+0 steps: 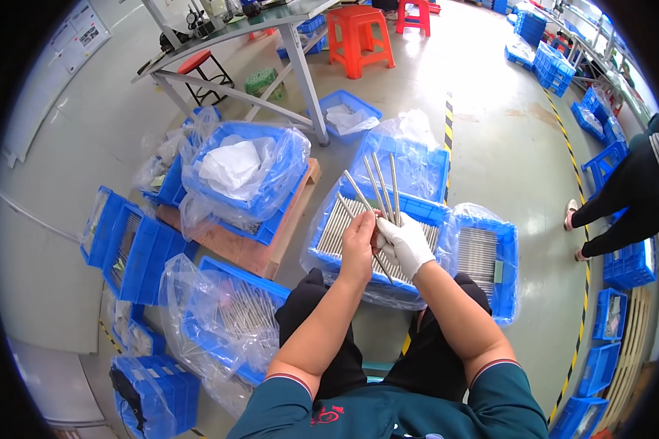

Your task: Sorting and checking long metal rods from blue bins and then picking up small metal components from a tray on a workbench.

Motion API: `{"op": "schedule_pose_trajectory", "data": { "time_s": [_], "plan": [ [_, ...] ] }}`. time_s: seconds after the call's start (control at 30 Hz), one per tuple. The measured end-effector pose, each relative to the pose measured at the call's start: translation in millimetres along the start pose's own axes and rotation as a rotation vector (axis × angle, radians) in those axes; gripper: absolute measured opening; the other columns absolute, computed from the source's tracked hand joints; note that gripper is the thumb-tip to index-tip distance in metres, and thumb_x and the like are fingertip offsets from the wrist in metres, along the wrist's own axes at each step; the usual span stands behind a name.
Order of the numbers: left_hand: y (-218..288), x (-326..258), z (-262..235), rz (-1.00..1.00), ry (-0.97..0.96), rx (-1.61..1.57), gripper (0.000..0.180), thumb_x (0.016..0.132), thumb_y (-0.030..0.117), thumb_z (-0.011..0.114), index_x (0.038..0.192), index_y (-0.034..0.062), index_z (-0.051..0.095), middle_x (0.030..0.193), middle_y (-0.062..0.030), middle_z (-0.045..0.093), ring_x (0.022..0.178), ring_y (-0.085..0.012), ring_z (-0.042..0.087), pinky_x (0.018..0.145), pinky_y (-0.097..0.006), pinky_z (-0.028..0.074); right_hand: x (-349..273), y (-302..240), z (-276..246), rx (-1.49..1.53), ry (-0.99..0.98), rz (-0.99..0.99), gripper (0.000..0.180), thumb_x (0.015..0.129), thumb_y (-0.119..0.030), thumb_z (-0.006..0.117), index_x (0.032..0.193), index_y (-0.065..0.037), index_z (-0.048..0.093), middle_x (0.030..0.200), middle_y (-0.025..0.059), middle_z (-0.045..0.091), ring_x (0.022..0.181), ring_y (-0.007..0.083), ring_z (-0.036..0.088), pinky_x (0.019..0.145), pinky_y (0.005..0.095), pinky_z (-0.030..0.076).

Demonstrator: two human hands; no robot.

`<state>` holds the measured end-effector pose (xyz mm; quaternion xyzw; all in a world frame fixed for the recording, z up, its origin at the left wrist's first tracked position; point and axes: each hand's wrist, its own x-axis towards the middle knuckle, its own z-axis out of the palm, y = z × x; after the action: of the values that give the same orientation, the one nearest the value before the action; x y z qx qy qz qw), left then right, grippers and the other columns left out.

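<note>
My bare left hand (358, 241) is closed on a thin metal rod (384, 270) that slants down past its fingers. Touching it, my right hand (406, 243), in a white glove, grips several more metal rods (385, 183) that fan upward; which hand holds the leftmost upright one is hard to tell. Both hands are above a blue crate (428, 210) lined with clear plastic, where many similar rods (332, 228) lie side by side. My hands and forearms hide part of that crate.
To the right, another blue crate (507, 256) holds rods. A crate with loose rods (245, 311) is at my left. Bagged crates stand on a wooden pallet (272, 256). Ahead are a table leg (305, 80) and a red stool (356, 40). A person (622, 186) stands at right.
</note>
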<state>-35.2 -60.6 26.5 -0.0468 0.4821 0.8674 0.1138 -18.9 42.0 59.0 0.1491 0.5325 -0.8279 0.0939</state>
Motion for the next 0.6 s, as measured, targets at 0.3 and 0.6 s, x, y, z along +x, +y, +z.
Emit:
{"op": "schedule_pose_trajectory", "data": {
  "time_s": [0.3, 0.6],
  "plan": [
    [9, 0, -8, -0.111, -0.167, 0.071, 0.028, 0.095, 0.032, 0.046, 0.087, 0.0054, 0.051, 0.06, 0.0057, 0.035, 0.05, -0.0038, 0.033, 0.044, -0.02, 0.026, 31, 0, -32, -0.165, 0.06, -0.103, 0.02, 0.085, -0.025, 0.058, 0.087, -0.005, 0.055, 0.055, -0.0011, 0.046, 0.042, 0.0076, 0.041, 0.038, 0.0238, 0.032],
    [1, -5, -8, -0.51, -0.435, -0.163, 0.035, 0.092, 0.039, 0.048, 0.085, 0.0049, 0.053, 0.072, 0.0006, 0.042, 0.056, -0.0084, 0.037, 0.047, -0.022, 0.032, 22, -16, -35, 0.041, -0.047, 0.011, 0.021, 0.083, -0.027, 0.064, 0.077, -0.01, 0.053, 0.051, -0.0045, 0.039, 0.038, 0.0063, 0.032, 0.036, 0.0231, 0.022]
  ]
}}
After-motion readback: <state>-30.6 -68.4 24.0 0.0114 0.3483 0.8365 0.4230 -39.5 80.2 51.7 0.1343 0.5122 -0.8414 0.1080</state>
